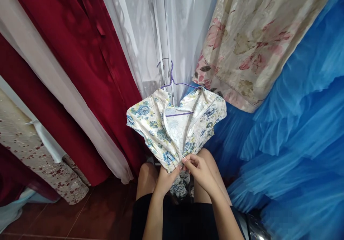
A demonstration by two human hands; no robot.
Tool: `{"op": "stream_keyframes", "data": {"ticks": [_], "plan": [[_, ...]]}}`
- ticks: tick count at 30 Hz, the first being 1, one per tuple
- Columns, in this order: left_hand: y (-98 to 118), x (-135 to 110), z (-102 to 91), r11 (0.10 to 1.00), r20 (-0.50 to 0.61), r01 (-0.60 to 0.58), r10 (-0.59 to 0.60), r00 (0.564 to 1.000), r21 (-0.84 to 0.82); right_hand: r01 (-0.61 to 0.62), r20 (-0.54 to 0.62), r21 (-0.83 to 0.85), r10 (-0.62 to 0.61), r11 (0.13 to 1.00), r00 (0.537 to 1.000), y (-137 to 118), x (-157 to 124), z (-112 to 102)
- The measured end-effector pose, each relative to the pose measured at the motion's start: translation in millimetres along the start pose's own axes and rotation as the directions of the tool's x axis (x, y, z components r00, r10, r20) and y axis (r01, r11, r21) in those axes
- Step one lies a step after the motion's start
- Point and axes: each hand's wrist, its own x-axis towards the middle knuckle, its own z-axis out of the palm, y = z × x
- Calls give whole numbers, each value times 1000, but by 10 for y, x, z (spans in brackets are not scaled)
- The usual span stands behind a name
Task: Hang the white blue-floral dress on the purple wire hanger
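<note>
A white dress with blue and yellow-green flowers [153, 114] hangs in front of me on a thin purple hanger [172, 79]. Its long zipper opening [185, 136] gapes in a V from the collar down to my fingers. My left hand [169, 179] is closed on the cloth at the bottom of the opening, thumb on top. Just beside it, the thumb and forefinger of my right hand [196, 168] pinch the zipper at the point of the V. Those fingertips hide the zipper pull. Below my hands the rest of the dress [180, 189] drops bunched between my knees.
White sheer cloth [182, 24] hangs behind the hanger, with narrow straps in front of it. Dark red drapes [88, 89] line the left side. On the right hang a beige floral garment [249, 50] and blue ruffled tulle [282, 154]. Reddish floor tiles [94, 211] show lower left.
</note>
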Motion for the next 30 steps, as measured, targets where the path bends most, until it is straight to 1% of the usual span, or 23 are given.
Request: {"op": "stream_keyframes", "data": {"ticks": [3,5,6,7,8,9,10,11,12,13,14,15,16,17,18,20,22,24,27,30], "plan": [[-7,22,11,1000,-70,4,-4,998,-5,-28,-34,76,31,997,999,-6,9,12],[-3,34,21,1000,-180,-9,10,984,7,-63,-64,124,71,990,995,28,27,20],[6,32,31,999,-270,-40,46,962,28,-80,-78,146,92,986,993,47,36,22],[20,23,47,993,-377,-89,110,920,72,-96,-93,168,113,981,989,64,43,23],[41,6,70,978,-487,-147,200,850,145,-110,-104,191,132,975,986,74,46,25],[68,-18,101,950,-574,-200,305,760,241,-122,-106,214,147,969,983,78,46,26],[100,-46,139,910,-612,-236,406,678,342,-135,-99,233,161,963,982,74,43,28],[134,-74,183,868,-604,-259,484,633,424,-148,-85,245,173,958,981,63,38,32],[169,-97,229,834,-556,-278,531,640,477,-160,-62,249,181,955,982,46,30,37],[202,-113,273,815,-470,-301,543,696,495,-167,-40,247,182,955,983,26,20,45],[230,-119,311,813,-362,-326,523,771,482,-169,-19,240,179,956,984,4,9,55],[253,-116,340,822,-246,-345,487,838,453,-171,-3,232,177,958,984,-18,-2,66],[269,-104,359,833,-141,-356,449,882,425,-170,4,223,174,960,985,-40,-13,80],[279,-86,367,840,-65,-360,419,906,406,-172,8,215,174,961,985,-60,-21,93],[283,-66,366,842,-20,-361,401,916,400,-176,12,204,177,963,984,-80,-26,105],[280,-29,345,831,11,-375,407,913,412,-171,6,188,173,967,985,-131,-10,117],[266,-3,317,809,45,-400,424,904,431,-128,-20,167,133,978,991,-222,65,101],[250,18,301,791,87,-408,416,905,457,-63,-57,127,71,990,996,-392,219,55],[239,56,320,779,131,-369,354,926,507,29,-70,61,-25,998,997,-820,573,-10],[232,93,390,763,111,-305,297,949,569,171,-120,86,-160,982,980,-1327,946,27]]}}
